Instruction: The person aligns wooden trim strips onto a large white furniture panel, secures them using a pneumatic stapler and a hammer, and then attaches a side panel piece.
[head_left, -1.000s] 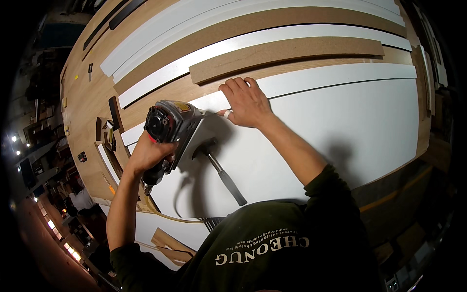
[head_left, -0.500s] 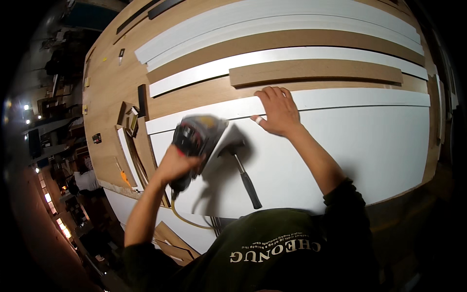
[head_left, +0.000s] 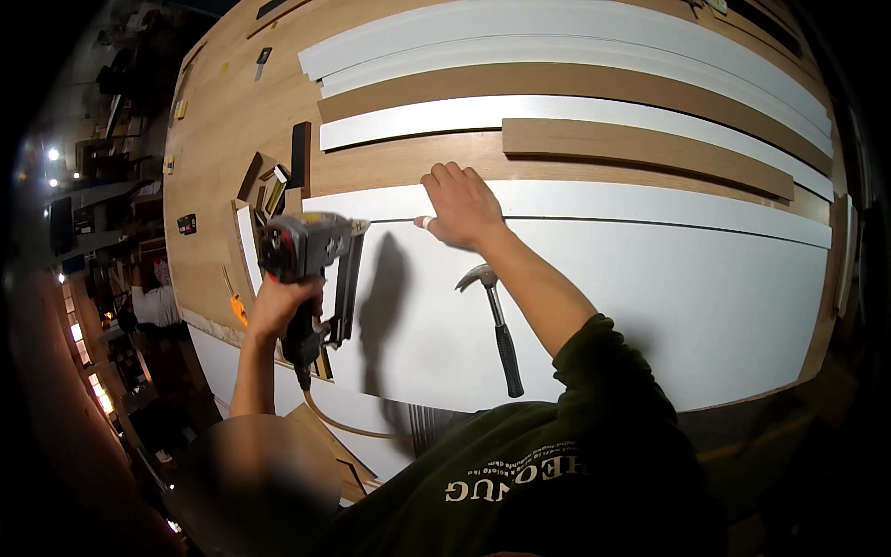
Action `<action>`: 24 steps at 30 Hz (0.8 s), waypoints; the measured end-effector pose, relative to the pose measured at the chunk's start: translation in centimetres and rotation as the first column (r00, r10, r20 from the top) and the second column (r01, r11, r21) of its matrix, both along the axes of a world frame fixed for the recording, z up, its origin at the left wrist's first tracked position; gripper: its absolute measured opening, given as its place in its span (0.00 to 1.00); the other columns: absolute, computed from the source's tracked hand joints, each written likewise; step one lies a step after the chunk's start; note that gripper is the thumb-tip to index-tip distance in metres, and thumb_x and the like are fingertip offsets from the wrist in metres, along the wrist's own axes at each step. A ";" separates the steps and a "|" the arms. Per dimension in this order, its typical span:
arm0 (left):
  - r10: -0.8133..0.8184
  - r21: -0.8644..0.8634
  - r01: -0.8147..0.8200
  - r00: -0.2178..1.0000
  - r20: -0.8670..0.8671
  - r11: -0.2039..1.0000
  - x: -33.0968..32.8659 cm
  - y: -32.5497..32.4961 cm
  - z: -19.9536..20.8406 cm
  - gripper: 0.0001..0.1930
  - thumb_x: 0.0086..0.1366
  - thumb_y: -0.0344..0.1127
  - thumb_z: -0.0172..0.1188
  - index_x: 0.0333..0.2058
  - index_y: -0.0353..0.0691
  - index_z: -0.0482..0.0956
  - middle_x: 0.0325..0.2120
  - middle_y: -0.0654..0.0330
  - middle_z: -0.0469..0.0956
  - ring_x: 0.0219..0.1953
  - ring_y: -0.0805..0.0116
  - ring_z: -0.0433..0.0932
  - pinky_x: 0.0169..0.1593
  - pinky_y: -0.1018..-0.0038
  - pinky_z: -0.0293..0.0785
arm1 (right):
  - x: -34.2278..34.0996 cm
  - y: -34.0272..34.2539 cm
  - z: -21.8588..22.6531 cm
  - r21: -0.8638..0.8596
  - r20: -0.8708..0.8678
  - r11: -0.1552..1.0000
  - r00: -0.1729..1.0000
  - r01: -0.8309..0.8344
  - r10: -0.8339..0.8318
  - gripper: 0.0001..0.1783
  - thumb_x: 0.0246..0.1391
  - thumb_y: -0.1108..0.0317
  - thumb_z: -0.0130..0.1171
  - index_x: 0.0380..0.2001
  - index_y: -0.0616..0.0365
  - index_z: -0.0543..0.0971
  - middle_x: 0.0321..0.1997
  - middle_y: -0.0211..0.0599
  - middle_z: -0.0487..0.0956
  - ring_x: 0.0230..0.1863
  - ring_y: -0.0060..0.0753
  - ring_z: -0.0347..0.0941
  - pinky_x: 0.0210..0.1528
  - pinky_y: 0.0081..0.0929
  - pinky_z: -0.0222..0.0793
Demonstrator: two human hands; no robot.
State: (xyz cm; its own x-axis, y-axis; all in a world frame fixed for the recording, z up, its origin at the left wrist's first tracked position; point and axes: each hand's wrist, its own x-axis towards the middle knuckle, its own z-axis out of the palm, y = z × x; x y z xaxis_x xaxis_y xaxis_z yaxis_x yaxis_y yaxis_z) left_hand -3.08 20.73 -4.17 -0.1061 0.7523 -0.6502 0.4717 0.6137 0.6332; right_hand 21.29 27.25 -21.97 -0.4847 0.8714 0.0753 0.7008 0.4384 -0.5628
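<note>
My left hand (head_left: 286,304) is wrapped round the grip of a grey and black nail gun (head_left: 316,246). The gun is raised near the left end of a long white strip (head_left: 594,201), its nose pointing right toward the seam. That strip lies along the far edge of a wide white panel (head_left: 631,297). My right hand (head_left: 464,206) clasps the strip, fingers over its far edge and the banded thumb at the seam. A claw hammer (head_left: 502,343) with a black handle rests on the panel below my right forearm.
Beyond the strip lie a brown board (head_left: 640,153) and several long white boards (head_left: 557,23). At the left are short offcuts (head_left: 269,186), an orange-handled tool (head_left: 238,308) and a small black box (head_left: 187,224). A yellowish hose (head_left: 343,425) trails from the gun.
The nail gun has moved left, away from the hammer, and its nose now points right. My right hand has slid left along the strip. The view has shifted a little.
</note>
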 end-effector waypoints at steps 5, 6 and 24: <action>-0.031 -0.020 0.032 0.996 0.088 0.999 -0.4 2.2 -2.3 0.13 0.51 0.30 0.57 0.37 0.34 0.74 0.16 0.62 0.71 0.15 0.71 0.70 0.20 0.74 0.69 | -0.5 -0.3 -0.2 0.010 0.002 1.000 1.000 -0.026 0.026 0.25 0.48 0.51 0.63 0.41 0.61 0.73 0.42 0.37 0.69 0.48 0.37 0.64 0.51 0.33 0.61; -0.047 -0.025 0.050 0.995 0.089 0.998 -0.4 2.6 -2.5 0.15 0.51 0.31 0.57 0.39 0.33 0.75 0.16 0.62 0.71 0.14 0.71 0.70 0.19 0.74 0.68 | -0.4 -0.3 -0.2 0.017 -0.003 1.000 1.000 -0.021 0.021 0.26 0.47 0.52 0.63 0.41 0.61 0.73 0.42 0.38 0.70 0.48 0.37 0.64 0.52 0.33 0.61; -0.066 -0.078 0.071 0.996 0.061 0.994 1.5 3.8 -2.6 0.09 0.52 0.27 0.59 0.34 0.35 0.76 0.18 0.64 0.72 0.16 0.75 0.70 0.22 0.75 0.69 | -0.1 0.1 0.1 -0.011 0.033 1.000 0.999 -0.017 0.017 0.25 0.48 0.52 0.62 0.42 0.60 0.72 0.43 0.38 0.69 0.49 0.37 0.64 0.51 0.33 0.61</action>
